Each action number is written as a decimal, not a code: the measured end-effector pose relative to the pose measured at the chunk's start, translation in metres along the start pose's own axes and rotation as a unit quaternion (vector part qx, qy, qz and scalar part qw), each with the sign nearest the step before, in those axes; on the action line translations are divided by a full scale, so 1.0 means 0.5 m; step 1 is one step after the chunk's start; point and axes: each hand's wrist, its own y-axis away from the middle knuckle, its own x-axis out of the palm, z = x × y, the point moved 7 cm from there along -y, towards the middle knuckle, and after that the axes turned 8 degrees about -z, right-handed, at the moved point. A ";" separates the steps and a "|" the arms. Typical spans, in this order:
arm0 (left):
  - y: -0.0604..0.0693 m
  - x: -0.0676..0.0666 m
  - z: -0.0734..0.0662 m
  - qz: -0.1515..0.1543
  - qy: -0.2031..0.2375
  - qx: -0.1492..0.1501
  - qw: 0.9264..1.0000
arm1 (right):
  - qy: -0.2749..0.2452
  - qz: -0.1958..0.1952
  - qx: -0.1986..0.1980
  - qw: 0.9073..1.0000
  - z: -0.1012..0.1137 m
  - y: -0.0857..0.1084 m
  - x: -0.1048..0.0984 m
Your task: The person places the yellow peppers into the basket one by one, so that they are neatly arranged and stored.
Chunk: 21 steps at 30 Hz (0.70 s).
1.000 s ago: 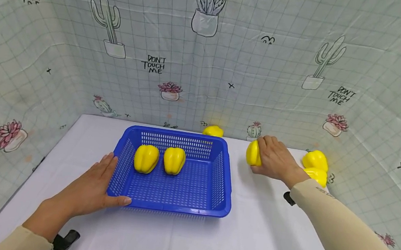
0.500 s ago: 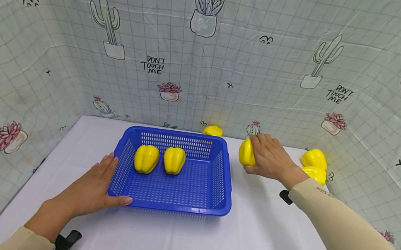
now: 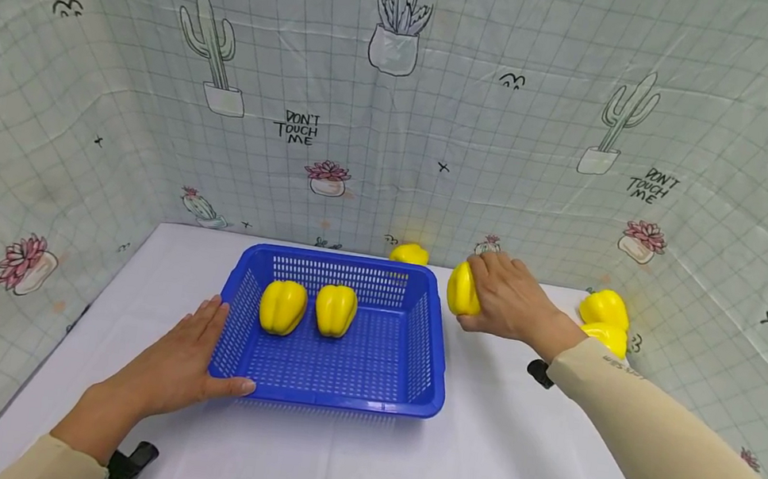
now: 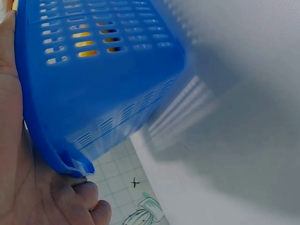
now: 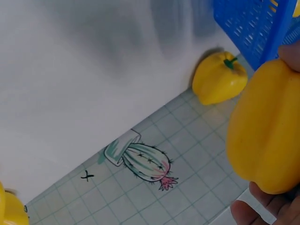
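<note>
A blue perforated plastic basket (image 3: 328, 398) stands on the white-covered table, with two yellow bell peppers inside, one at left (image 3: 283, 308) and one nearer the middle (image 3: 335, 311). My left hand (image 3: 175, 368) rests along the basket's left rim, fingers straight and thumb lying on the front rim. Just right of the basket, my right hand (image 3: 510, 296) grips another yellow bell pepper (image 3: 464, 289) above the table. In the right wrist view, that held pepper (image 5: 267, 131) lies between thumb and fingers, close to the basket (image 5: 253, 33).
Behind the basket a yellow bell pepper (image 3: 409, 254) sits against the patterned cloth backdrop (image 3: 395, 145). Beyond the right forearm are two more, a rear pepper (image 3: 606, 308) and a front one (image 3: 606, 338) partly hidden by the sleeve. The white table (image 3: 370, 469) extends in front.
My right hand has moved left with the gripped bell pepper, closer to the basket's right rim. The left hand and the basket have stayed in place.
</note>
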 end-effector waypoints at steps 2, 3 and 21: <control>0.000 0.000 0.000 -0.002 -0.003 0.002 1.000 | 0.001 0.004 0.000 1.000 0.006 -0.006 -0.002; 0.000 0.000 0.000 -0.002 -0.003 0.003 1.000 | 0.003 0.005 -0.001 1.000 0.009 -0.009 -0.003; 0.001 0.002 -0.001 -0.004 0.006 0.006 1.000 | 0.002 -0.030 -0.047 0.998 0.103 -0.073 -0.009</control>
